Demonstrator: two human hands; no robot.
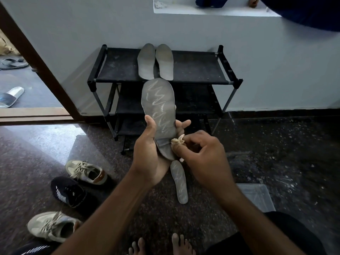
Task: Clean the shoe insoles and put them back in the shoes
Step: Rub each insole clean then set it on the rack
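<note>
Grey insole (159, 111) w/ white zigzag streaks was gripped near its heel by the left hand (147, 155). A cloth wad (178, 140) was pinched against the heel edge by the right hand (202, 155). A 2nd insole (179, 183) was laid on the floor; an insole pair (146, 61) at the shoe rack (193, 70) top's mid-back edge.

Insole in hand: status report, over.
Left hand grips insole at heel end. Right hand pinches cloth against its heel edge. Second insole on floor, two insoles on rack. Nothing in the way.
</note>
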